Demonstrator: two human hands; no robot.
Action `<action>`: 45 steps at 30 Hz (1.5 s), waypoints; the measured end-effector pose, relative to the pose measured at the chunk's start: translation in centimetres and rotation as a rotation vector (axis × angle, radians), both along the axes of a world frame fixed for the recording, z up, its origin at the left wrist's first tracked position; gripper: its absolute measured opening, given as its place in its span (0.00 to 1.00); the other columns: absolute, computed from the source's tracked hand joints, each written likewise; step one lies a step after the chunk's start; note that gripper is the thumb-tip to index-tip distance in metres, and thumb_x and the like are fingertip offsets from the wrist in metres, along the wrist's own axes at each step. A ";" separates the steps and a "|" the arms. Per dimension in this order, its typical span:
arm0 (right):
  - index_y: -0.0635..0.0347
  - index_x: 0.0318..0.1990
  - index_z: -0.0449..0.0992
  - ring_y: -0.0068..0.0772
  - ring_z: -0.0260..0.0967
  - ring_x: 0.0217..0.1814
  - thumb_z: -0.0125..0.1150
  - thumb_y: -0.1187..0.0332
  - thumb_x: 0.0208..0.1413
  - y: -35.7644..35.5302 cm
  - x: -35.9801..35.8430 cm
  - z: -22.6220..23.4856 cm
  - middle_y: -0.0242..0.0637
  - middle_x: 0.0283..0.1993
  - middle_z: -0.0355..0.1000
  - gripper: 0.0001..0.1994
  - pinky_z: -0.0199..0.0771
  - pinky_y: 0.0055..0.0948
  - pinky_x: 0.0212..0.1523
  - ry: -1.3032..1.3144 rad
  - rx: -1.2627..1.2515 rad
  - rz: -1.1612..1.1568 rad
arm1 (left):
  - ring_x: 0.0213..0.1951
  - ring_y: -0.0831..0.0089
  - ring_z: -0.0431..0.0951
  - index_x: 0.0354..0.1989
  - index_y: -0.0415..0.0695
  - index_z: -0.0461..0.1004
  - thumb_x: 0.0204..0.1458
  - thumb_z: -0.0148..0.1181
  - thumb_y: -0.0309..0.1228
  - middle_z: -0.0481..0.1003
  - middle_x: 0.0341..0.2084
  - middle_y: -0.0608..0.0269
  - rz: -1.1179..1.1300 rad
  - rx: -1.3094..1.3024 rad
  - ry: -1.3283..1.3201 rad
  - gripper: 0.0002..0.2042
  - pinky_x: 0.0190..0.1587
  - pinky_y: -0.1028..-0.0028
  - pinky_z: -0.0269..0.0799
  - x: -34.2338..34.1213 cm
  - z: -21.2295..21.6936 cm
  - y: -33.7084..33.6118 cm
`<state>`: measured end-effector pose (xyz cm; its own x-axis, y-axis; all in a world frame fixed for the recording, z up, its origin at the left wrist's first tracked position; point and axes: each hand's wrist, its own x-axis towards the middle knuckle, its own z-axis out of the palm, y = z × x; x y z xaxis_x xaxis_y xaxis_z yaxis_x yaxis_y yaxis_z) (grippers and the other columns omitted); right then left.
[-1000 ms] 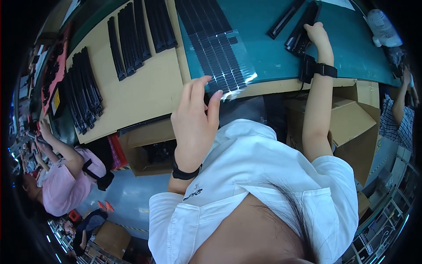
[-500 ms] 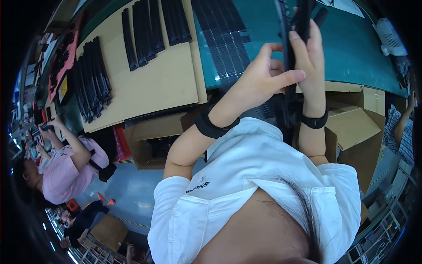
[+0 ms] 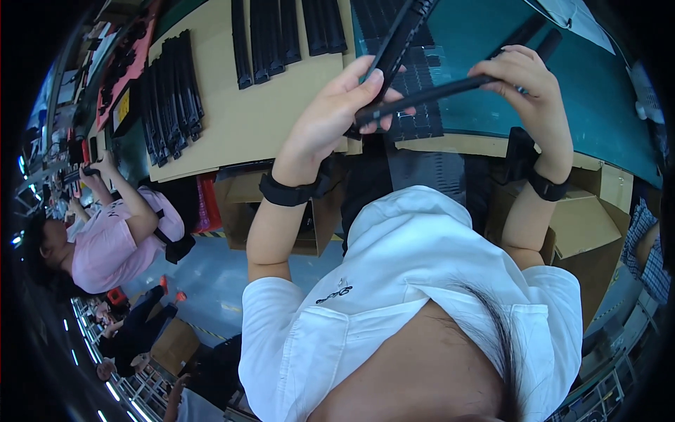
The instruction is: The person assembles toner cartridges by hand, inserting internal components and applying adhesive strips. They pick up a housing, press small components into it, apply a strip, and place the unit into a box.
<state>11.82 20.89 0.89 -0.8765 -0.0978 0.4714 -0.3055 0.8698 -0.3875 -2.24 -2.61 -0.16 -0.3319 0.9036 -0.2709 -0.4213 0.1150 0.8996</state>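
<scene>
My left hand (image 3: pixel 343 105) is closed around a long black plastic strip (image 3: pixel 402 43), which slants up and away over the table. A slimmer black bar (image 3: pixel 439 91) lies crosswise between my hands. Its left end meets the strip at my left fingers; whether the two are joined I cannot tell. The fingers of my right hand (image 3: pixel 527 81) pinch the bar near its right end. Beyond that hand, more dark bars (image 3: pixel 527 32) rest on the teal mat (image 3: pixel 474 35). Flat black ribbed strips (image 3: pixel 416 74) lie behind my left hand.
Rows of long black strips (image 3: pixel 267 42) and a second bunch (image 3: pixel 172 98) lie on a cardboard sheet (image 3: pixel 246 126) to the left. Open cardboard boxes (image 3: pixel 587 225) stand below the table edge. A co-worker in pink (image 3: pixel 116 239) works at far left. A fan (image 3: pixel 647 98) stands at far right.
My hands have drawn apart, the left one moving left with the strip. The slimmer bar now shows crosswise between them; before, both hands were close together on upright black pieces. The view has shifted.
</scene>
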 end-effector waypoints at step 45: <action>0.65 0.58 0.60 0.24 0.73 0.35 0.56 0.38 0.46 23.9 -0.5 -8.3 0.39 0.41 0.72 0.41 0.74 0.19 0.33 -0.851 -0.332 -1.228 | 0.14 0.83 0.64 0.33 0.44 0.65 0.54 0.58 0.35 0.69 0.18 0.65 0.161 -0.018 -0.315 0.09 0.16 0.83 0.57 4.4 -1.9 3.2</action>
